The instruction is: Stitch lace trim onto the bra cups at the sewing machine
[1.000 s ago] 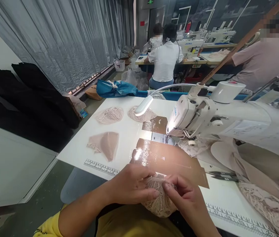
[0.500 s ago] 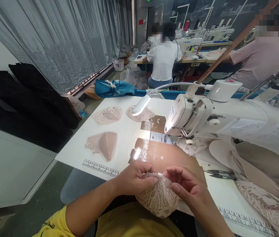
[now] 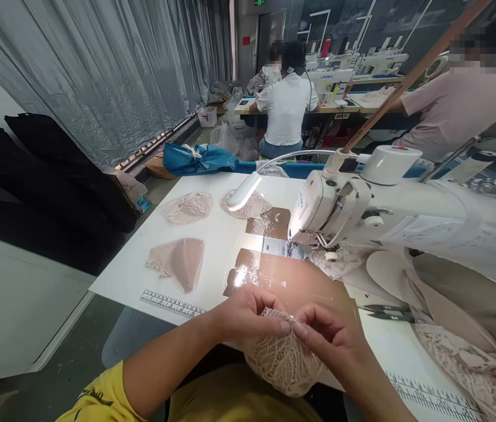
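Note:
A beige lace bra cup (image 3: 283, 363) hangs over the table's front edge, its upper edge pinched between my two hands. My left hand (image 3: 252, 313) grips that edge from the left, thumb on top. Close beside it, my right hand (image 3: 329, 334) pinches the same edge with thumb and forefinger, the fingertips of both hands almost meeting. Just beyond them lies a brown taped sheet (image 3: 304, 278) in front of the sewing machine (image 3: 318, 205).
Two lace cups (image 3: 189, 207) and a smooth beige cup (image 3: 186, 264) lie on the white table (image 3: 125, 266). Thread snips (image 3: 388, 313) and a pile of lace pieces (image 3: 458, 351) are at right. A lamp (image 3: 244, 192) overhangs the table. Co-workers sit beyond.
My right hand has moved in from the cup's side, and its thumb and forefinger have closed on the upper edge. My left hand still holds the cup. The view has shifted slightly.

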The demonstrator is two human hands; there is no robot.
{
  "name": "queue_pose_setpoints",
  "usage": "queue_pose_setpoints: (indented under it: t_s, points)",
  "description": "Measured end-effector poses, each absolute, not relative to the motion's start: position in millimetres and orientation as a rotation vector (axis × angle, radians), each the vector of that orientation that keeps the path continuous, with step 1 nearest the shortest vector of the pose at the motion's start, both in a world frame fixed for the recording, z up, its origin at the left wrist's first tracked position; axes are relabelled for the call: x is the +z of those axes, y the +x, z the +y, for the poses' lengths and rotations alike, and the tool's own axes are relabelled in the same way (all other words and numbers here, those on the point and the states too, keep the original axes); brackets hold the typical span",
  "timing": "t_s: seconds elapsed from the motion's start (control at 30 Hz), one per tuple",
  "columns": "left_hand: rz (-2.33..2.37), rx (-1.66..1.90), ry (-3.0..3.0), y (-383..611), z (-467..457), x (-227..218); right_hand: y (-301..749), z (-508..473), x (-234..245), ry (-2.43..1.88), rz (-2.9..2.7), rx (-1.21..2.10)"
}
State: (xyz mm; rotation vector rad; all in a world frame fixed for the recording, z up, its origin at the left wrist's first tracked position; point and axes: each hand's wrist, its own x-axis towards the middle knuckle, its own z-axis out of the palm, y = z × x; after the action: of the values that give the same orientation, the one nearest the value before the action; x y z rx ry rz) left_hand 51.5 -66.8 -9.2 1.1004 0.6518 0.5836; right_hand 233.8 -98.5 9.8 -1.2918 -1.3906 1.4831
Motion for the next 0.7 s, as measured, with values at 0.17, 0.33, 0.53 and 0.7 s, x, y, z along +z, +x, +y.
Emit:
queue_pose_setpoints:
  t_s: [0.17, 0.33, 0.53, 0.7]
  points:
    - [0.787, 0.726, 0.842, 47, -57, -14, 242, -87, 3, -1.304, -1.342, 1.436]
    - [1.207, 1.148, 1.327, 7, -32, 27, 274, -82, -3, -1.498, -1.195, 1.204]
    - [1.222, 0.987, 2.001, 58, -1, 12, 281, -58, 2, -1.512, -1.554, 1.042]
    - [1.149, 0.91, 2.014, 114, -4, -31, 268, -27, -3, -1.507, -1.995, 0.932]
